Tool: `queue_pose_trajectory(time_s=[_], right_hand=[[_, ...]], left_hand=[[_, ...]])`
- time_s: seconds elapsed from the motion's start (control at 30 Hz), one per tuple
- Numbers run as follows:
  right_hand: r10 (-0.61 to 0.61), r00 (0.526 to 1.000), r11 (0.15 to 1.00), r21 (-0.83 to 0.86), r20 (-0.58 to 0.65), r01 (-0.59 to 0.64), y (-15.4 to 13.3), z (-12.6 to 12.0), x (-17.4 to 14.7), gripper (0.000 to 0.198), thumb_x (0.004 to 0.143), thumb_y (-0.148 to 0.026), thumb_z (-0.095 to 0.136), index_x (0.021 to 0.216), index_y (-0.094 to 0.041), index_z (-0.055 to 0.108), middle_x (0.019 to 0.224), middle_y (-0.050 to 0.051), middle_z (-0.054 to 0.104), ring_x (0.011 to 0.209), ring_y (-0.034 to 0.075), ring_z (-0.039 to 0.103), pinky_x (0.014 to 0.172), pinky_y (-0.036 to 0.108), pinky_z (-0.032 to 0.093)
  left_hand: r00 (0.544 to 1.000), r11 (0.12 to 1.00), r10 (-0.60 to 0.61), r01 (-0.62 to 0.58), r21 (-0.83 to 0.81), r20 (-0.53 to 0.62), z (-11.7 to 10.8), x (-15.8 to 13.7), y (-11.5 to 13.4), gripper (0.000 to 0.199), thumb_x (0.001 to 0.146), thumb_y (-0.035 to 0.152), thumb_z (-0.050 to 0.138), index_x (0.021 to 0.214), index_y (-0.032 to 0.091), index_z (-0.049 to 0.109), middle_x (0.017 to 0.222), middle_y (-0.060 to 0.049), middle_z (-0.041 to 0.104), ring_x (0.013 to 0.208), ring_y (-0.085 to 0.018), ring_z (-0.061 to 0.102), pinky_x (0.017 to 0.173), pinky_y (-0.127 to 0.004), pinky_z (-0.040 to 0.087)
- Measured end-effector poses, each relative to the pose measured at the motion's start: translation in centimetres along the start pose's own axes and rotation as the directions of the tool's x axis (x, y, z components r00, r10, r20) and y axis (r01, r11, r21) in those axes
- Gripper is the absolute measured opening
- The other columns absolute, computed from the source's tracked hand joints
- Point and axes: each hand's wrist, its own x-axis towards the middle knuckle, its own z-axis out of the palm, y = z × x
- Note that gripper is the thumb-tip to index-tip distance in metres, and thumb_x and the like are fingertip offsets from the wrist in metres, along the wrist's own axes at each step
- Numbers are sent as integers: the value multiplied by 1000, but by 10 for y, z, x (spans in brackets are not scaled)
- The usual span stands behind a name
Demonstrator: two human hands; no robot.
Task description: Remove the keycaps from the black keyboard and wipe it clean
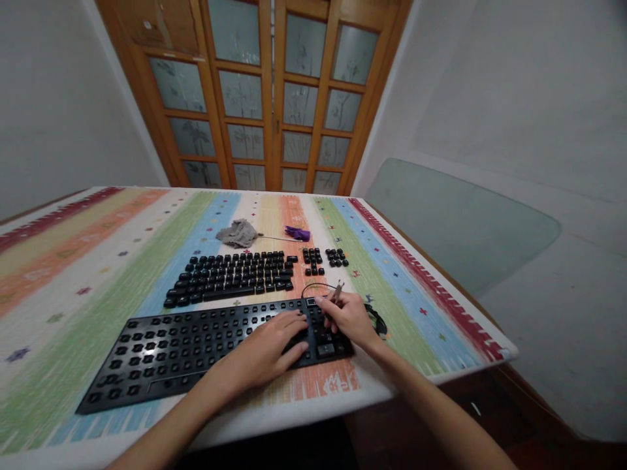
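Both hands work the stripped black plastic keyboard frame (206, 346): left hand (267, 352) rests flat, fingers open; right hand (350, 316) pinches a thin metal tool (337, 290) at its right end, apparently mid-step, far from loose keycaps (230, 277).

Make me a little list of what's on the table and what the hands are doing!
Left hand: rests flat on the keyboard frame, near its right end
Right hand: pinches a thin tool over the frame's right edge
Keyboard frame: black, most keys off
Loose keycaps: laid out in rows behind the frame
Small keycap groups: right of those rows
Grey cloth: further back
Purple item: beside the cloth
Table cover: striped, many colours
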Motion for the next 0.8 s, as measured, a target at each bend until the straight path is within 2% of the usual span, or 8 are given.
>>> queue_pose_trajectory(time_s=[0.13,0.27,0.53,0.7,0.8], right_hand=[[-100,994,995,-22,-52,99,-8,-5,-6,42,88,-48,65,58,-18,59,46,-1,60,35,10,54,38,19,41],[-205,974,977,-85,-99,197,-17,-10,-12,38,88,-43,65,60,-18,61,45,-2,60,35,10,53,40,20,40],[-389,912,905,-240,-132,351,-17,-22,-18,37,90,-35,66,57,-18,65,47,-2,60,38,9,53,45,23,39],[-450,881,875,-273,-149,401,-17,-27,-20,37,90,-33,65,56,-17,65,51,0,64,41,9,55,48,23,41],[-413,891,899,-241,-187,366,-16,-29,-19,38,89,-34,66,55,-18,65,50,0,63,40,9,54,47,22,41]], left_hand=[[998,997,43,-46,-64,-47,-3,13,6,23,97,31,56,117,21,59,120,-9,65,117,-24,58,103,-42,49],[996,995,80,-82,-49,-49,-2,27,9,17,95,32,59,106,19,62,108,-9,65,105,-24,59,94,-42,52],[991,991,120,-123,-54,-59,1,43,10,9,93,24,62,98,17,64,103,-8,65,99,-24,59,89,-40,52],[989,988,141,-143,-60,-40,-1,52,11,10,92,22,62,101,18,65,106,-8,65,102,-24,59,92,-41,50],[988,985,153,-155,-81,-24,-7,59,12,9,91,23,64,98,17,64,107,-8,64,103,-24,59,92,-41,49]])
